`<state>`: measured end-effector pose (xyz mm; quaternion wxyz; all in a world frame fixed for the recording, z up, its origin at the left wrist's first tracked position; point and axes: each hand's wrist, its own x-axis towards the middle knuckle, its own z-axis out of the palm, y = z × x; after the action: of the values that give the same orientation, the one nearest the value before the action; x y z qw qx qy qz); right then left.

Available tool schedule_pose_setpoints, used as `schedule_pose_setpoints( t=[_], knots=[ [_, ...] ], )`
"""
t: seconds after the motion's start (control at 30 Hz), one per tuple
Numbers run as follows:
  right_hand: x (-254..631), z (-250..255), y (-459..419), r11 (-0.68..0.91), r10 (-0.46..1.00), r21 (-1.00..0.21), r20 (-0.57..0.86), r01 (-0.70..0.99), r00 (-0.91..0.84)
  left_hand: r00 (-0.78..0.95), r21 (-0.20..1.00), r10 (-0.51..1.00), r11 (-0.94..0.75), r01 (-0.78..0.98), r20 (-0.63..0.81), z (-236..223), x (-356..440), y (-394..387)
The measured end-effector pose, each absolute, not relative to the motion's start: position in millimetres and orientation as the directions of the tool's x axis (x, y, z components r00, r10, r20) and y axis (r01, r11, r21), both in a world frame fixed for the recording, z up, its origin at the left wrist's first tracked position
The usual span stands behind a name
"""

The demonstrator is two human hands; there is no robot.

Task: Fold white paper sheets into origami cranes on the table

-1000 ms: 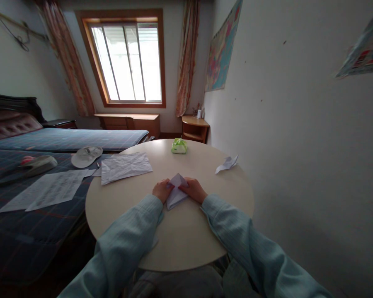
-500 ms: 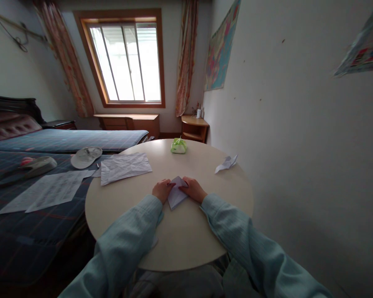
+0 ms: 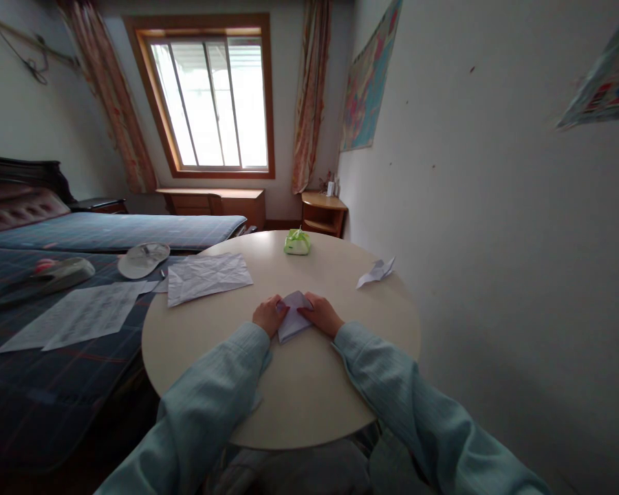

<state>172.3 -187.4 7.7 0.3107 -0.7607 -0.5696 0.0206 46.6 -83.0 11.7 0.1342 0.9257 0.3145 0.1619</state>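
A small folded sheet of white paper (image 3: 295, 326) is held between my two hands over the round cream table (image 3: 309, 405). My left hand (image 3: 269, 315) grips its left side, thumb on top. On the right side my right hand (image 3: 322, 315) pinches it the same way, thumb lying on the paper. The fingers under the paper are hidden. Its far end comes to a blunt point beyond my thumbs, and its near edge faces me.
A creased paper sheet (image 3: 209, 278) lies at the table's left, a folded paper piece (image 3: 376, 273) at its right, and a green tissue pack (image 3: 297, 243) at the back. Printed sheets (image 3: 90, 316) and a white cap (image 3: 143, 260) rest on the bed. The wall (image 3: 495, 275) stands close on the right.
Between my hands the folded paper has shifted and its near corner has drawn in, so it looks shorter toward me. Both hands keep their hold in nearly the same place.
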Motion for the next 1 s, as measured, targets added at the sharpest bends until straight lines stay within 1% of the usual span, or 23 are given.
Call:
schedule_pose_setpoints(
  t=[0.2,0.37,0.57,0.67,0.83,1.0],
  knots=[
    [172.0,6.5,-187.9,-0.111,0.900,-0.493,0.319,0.863,0.298,0.762,0.353,0.613,-0.774,0.525,0.211,12.0,46.8,-83.6],
    [172.2,7.2,-187.9,-0.104,0.899,-0.484,0.328,0.869,0.290,0.783,0.365,0.569,-0.805,0.467,0.252,10.2,47.6,-85.6],
    [173.5,9.4,-188.7,-0.202,0.866,-0.478,0.320,0.855,0.384,0.791,0.408,0.511,-0.836,0.366,0.336,6.1,48.6,-84.8],
    [173.9,9.8,-188.7,-0.241,0.849,-0.479,0.318,0.844,0.423,0.801,0.452,0.460,-0.850,0.272,0.384,2.8,49.6,-83.0],
    [175.2,7.6,-187.5,-0.245,0.842,-0.467,0.333,0.850,0.425,0.820,0.497,0.358,-0.861,0.106,0.445,-3.1,51.7,-80.3],
    [175.9,5.9,-187.3,-0.262,0.835,-0.444,0.341,0.857,0.432,0.828,0.499,0.340,-0.862,0.086,0.446,-4.5,52.6,-80.4]
  ],
)
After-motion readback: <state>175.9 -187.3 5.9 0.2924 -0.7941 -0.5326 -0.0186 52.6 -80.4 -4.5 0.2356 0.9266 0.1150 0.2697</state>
